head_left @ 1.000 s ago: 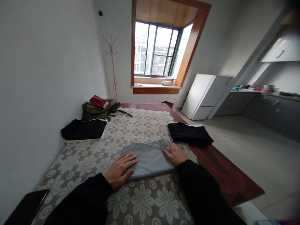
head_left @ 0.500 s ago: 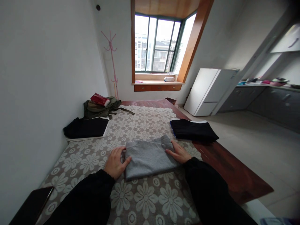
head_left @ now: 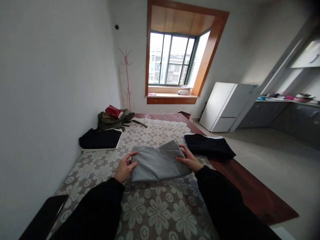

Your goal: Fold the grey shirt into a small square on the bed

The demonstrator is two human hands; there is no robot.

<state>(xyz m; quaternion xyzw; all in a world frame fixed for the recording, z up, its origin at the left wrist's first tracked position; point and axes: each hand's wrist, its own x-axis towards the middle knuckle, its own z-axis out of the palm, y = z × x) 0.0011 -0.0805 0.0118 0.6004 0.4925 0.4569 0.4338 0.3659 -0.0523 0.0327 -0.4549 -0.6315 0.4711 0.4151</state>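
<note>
Head view shows your left hand (head_left: 124,169) and right hand (head_left: 189,160) pinching opposite side edges of the folded grey garment (head_left: 158,163), fingers curled under its edges and thumbs on top, so the stacked layers stay together. It sits mid-table on the floral lace tablecloth (head_left: 155,213), between you and the far end, with room around it. A folded black garment (head_left: 209,146) lies just beside your right hand and another dark folded piece (head_left: 100,139) sits by the wall, keeping finished pieces apart from the grey one.
</note>
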